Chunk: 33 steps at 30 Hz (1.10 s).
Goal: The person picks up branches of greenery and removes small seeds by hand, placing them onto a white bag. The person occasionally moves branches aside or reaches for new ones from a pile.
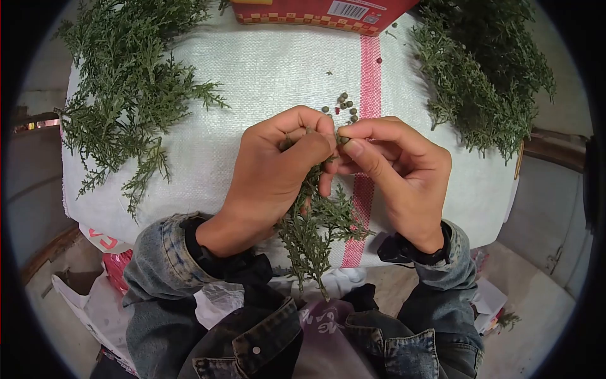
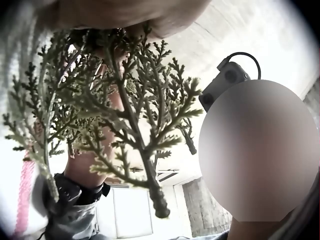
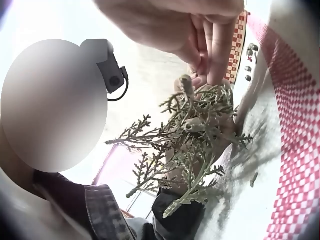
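My left hand (image 1: pixel 265 167) grips a bunch of scaly-leaved evergreen sprigs (image 1: pixel 306 237), whose cut stems point down toward my body. Between the thumb and forefinger of my right hand (image 1: pixel 413 174) is a small round green-brown cone (image 1: pixel 343 139), pinched right beside the left fingertips. Several similar cones (image 1: pixel 344 104) lie loose on the woven white sheet (image 1: pixel 271 69) just beyond the hands. The left wrist view shows the sprigs (image 2: pixel 142 135) hanging below the left palm. From the right wrist, the bunch (image 3: pixel 192 130) appears under the right fingers, with cut ends outward.
A large pile of evergreen branches (image 1: pixel 132 88) lies at the left, another (image 1: pixel 480 69) at the right. At the far edge stands a red box (image 1: pixel 303 14) with a barcode label. A pink stripe (image 1: pixel 370 76) runs along the sheet. Bags (image 1: pixel 95 303) sit below at the left.
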Motion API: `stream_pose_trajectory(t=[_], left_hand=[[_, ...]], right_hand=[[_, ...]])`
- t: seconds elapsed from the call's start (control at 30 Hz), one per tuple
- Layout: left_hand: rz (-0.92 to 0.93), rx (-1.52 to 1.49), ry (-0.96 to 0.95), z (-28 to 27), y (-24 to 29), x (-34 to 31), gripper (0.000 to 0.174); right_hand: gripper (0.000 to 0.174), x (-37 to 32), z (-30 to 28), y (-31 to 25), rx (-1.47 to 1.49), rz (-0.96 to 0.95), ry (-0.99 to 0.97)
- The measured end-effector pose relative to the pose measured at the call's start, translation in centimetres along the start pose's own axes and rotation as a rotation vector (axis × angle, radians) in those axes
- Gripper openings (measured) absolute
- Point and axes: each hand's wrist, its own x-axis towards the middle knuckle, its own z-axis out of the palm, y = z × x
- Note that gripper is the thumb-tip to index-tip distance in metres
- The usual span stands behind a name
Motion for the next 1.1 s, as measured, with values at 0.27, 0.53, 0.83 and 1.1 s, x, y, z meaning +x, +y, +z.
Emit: stream_pose_trajectory(t=[0.27,0.53,0.83,1.1], left_hand=[[0.008,0.005,0.01,-0.11,-0.12,0.04,0.006],[0.012,-0.029,0.04,0.14,-0.19,0.03,0.005],[0.06,0.01,0.001,-0.02,-0.26,0.0,0.006],[-0.008,0.012,0.024,0.19,-0.18,-0.09,0.007]], right_hand=[[0.019,-0.06,0.19,0.15,0.002,0.001,0.018],[0.018,0.03,0.29,0.12,0.042,0.001,0.014],[0.019,0.02,0.27,0.42,0.016,0.009,0.028],[0.018,0.23,-0.13,0.23,0.081,0.046,0.011]])
